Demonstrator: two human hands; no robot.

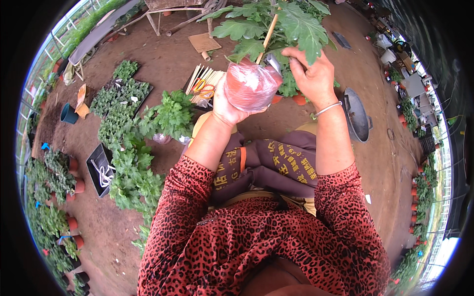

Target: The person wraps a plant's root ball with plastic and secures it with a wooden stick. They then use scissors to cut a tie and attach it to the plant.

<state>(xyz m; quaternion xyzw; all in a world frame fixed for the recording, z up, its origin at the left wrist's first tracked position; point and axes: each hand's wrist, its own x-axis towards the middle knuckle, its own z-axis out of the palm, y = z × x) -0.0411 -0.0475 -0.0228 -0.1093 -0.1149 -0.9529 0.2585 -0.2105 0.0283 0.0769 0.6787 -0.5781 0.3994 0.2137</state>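
Observation:
My left hand [224, 107] grips a reddish flowerpot [253, 87] wrapped in clear plastic film, its base tilted towards me. Out of the pot's far side grows a plant with broad lobed leaves [242, 29], like a chrysanthemum. A pale wooden stake [270, 33] rises among those leaves. Close to the pot's right side is my right hand [313, 74], fingers curled and thumb near the forefinger, partly behind a leaf. Whether it pinches anything cannot be seen. A whitish strip [273, 62] shows between pot and right hand.
Left of the pot, orange-handled scissors [203, 88] lie on a bundle of thin sticks [212, 76]. Leafy seedlings [122, 96] and a black tray [100, 170] with white ties stand at left. A dark metal basin [357, 114] is at right. A printed apron [266, 162] covers my lap.

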